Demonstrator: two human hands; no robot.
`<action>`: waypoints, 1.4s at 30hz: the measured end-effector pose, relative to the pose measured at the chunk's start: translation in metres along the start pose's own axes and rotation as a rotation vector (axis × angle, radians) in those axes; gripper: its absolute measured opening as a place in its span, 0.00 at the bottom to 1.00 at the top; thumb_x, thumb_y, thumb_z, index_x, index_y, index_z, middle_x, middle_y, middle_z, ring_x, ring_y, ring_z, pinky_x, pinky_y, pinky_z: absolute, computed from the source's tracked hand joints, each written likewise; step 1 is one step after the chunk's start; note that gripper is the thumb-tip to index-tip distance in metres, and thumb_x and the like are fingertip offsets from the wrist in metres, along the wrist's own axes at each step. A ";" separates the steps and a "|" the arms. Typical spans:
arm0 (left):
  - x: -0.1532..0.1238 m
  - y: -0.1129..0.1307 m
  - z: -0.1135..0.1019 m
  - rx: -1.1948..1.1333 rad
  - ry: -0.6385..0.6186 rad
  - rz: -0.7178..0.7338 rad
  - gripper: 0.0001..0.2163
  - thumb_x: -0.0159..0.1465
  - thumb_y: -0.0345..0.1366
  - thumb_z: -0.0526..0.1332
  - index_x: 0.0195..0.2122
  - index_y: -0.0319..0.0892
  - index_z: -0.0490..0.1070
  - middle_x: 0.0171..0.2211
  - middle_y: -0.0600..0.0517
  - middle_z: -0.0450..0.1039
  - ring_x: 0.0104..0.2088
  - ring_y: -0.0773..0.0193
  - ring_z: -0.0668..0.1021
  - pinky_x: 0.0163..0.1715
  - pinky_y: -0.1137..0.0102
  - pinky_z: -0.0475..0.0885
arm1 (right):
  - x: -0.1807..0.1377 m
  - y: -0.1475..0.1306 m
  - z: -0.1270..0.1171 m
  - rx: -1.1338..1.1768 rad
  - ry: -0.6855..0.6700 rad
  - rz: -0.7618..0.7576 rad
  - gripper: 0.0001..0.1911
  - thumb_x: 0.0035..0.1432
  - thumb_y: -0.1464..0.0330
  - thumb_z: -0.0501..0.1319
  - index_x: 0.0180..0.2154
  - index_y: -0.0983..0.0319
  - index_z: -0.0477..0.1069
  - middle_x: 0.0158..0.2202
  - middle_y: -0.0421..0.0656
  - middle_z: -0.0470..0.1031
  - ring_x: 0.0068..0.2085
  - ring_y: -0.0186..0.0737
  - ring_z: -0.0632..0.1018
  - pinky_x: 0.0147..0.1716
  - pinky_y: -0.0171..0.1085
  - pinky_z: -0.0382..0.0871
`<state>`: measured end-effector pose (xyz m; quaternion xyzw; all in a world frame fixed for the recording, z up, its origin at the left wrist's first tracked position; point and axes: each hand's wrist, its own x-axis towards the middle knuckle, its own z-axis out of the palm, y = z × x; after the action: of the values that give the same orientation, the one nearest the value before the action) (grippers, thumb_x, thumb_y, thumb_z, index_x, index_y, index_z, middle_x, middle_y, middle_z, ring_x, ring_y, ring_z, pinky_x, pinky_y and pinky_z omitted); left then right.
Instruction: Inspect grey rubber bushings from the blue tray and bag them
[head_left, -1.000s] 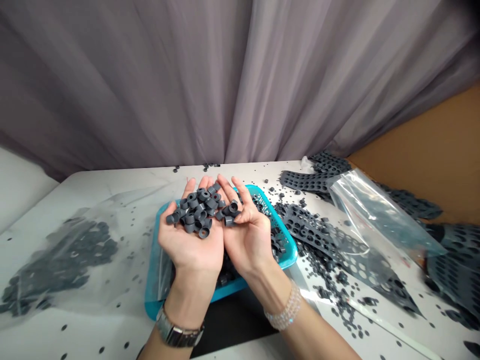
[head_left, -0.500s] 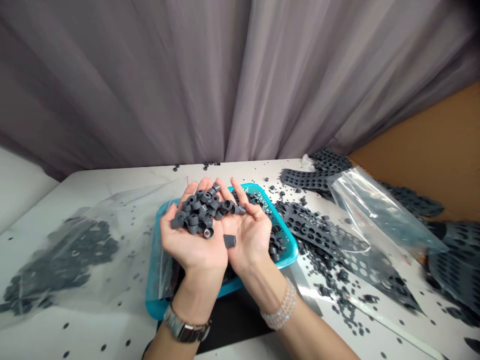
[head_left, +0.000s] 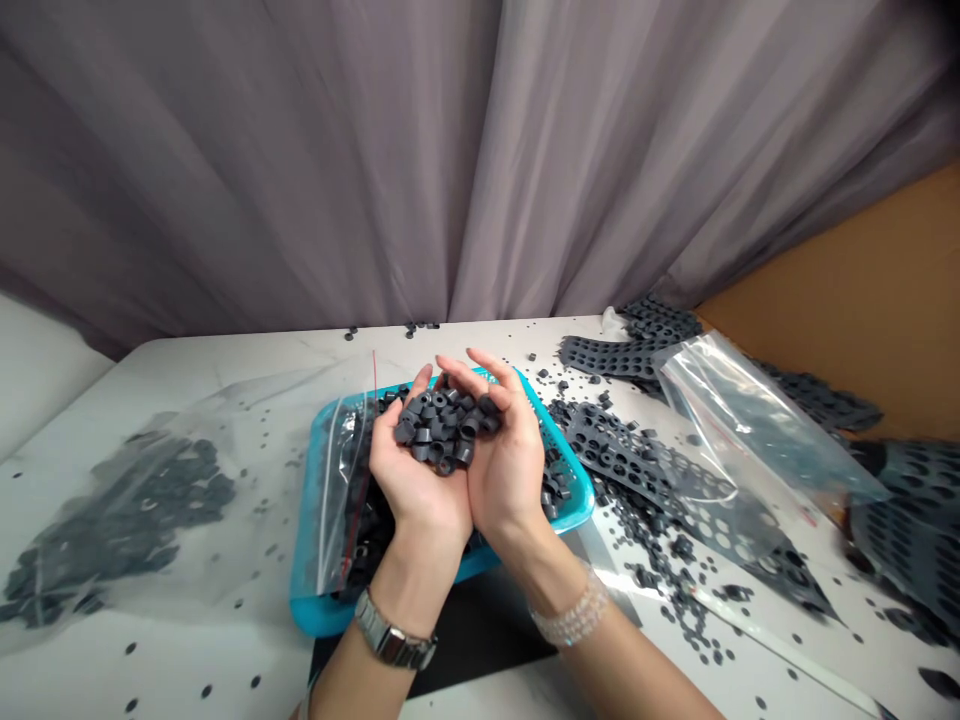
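Palms up and pressed side by side, my left hand (head_left: 420, 480) and my right hand (head_left: 506, 465) form a cup above a teal tray (head_left: 311, 600). A heap of small dark grey rubber rings (head_left: 446, 425) rests in the cupped palms. The fingers of both hands curl inward around the heap. More grey rings lie in the tray under my hands. A clear zip bag (head_left: 349, 480) with a red seal line lies partly in the tray on its left side.
A clear bag of grey rings (head_left: 112, 520) lies on the white table at left. Punched grey rubber sheets (head_left: 637, 465) and an empty clear bag (head_left: 750, 425) lie at right, with loose rings scattered around. A brown cardboard wall (head_left: 847, 300) stands at far right; a grey curtain hangs behind.
My hands have closed together and shifted right, gathering the rings into a tighter heap. The zip bag in the tray is now uncovered. A ring that sat low between the palms is gone.
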<state>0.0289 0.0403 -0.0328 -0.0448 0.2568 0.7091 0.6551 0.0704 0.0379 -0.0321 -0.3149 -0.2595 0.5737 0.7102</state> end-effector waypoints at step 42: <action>0.008 0.007 -0.002 -0.066 0.015 -0.247 0.13 0.61 0.30 0.47 0.37 0.38 0.72 0.33 0.45 0.76 0.36 0.58 0.80 0.36 0.60 0.76 | 0.023 -0.049 -0.018 -0.575 -0.303 0.018 0.06 0.53 0.73 0.59 0.35 0.62 0.73 0.28 0.39 0.75 0.32 0.34 0.74 0.36 0.36 0.69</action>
<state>0.0208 0.0465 -0.0356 -0.1029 0.2310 0.6307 0.7337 0.1201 0.0512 -0.0075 -0.4160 -0.5110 0.5233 0.5404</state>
